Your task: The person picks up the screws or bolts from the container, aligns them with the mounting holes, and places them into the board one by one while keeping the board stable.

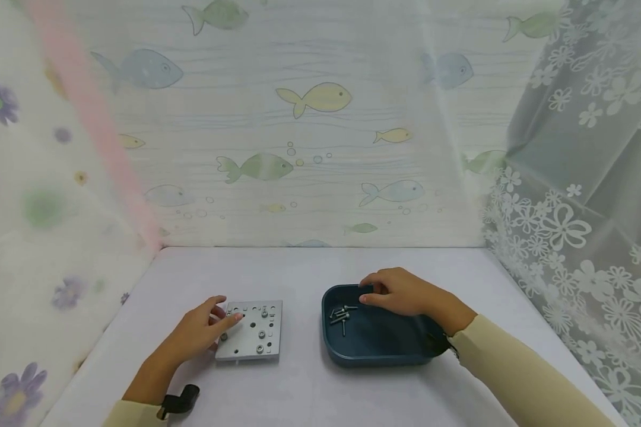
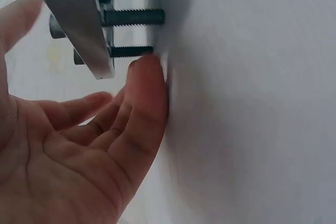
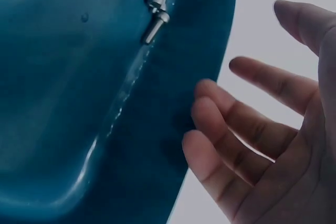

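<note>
A silver metal plate (image 1: 246,341) with several holes lies on the table, with several socket-head screws (image 1: 262,334) set in it. In the left wrist view, threaded screw ends (image 2: 134,17) stick out from the plate's underside. My left hand (image 1: 200,327) is at the plate's left edge, thumb over the top and the other fingers loose beside it; one fingertip is close to a screw end. Above the far rim of a dark blue tray (image 1: 390,359) hovers my right hand (image 1: 400,292), its fingers loosely bent and nothing between them. Several loose screws (image 1: 342,315) lie in the tray's left part.
White cloth covers the table (image 1: 304,273). A fish-print curtain (image 1: 320,178) hangs behind it, a flowered one (image 1: 37,267) stands at the left, and a lace curtain (image 1: 571,255) at the right.
</note>
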### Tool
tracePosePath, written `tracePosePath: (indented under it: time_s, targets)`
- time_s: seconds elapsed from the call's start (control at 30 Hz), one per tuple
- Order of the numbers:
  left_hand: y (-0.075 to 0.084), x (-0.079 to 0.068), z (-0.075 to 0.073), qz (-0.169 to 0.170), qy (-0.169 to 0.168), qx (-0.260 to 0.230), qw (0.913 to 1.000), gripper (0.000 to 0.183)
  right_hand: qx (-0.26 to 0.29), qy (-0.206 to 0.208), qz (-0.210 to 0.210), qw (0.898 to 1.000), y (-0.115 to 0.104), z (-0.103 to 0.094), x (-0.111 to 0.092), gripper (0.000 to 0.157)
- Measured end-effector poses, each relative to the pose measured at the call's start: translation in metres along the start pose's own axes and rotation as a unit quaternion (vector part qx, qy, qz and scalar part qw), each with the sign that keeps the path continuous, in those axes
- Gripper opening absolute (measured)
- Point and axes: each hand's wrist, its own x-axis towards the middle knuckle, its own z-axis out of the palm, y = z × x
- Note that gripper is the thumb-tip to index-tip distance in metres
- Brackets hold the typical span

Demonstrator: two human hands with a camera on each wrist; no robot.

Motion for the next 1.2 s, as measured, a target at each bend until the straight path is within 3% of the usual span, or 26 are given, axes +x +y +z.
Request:
tracePosePath:
  time_s: [0.27, 0.6, 1.2]
  targets:
    - [-0.007, 0.001, 0.003, -0.038, -0.035, -0.123, 0.9910, 0.083, 0.049, -0.035, -0.008, 0.998, 0.004, 0.007, 0.015, 0.039]
    - [-0.014, 0.000, 0.005, -0.037, -0.070, -0.259, 0.9627, 0.076, 0.086, -0.069, 0.003, 0.994, 0.012, 0.020, 0.030, 0.025]
    - [0.005, 0.000, 0.020, -0.047, -0.054, -0.304, 0.9501, 0.072, 0.116, -0.086, 0.028, 0.989, 0.000, 0.035, 0.045, 0.023]
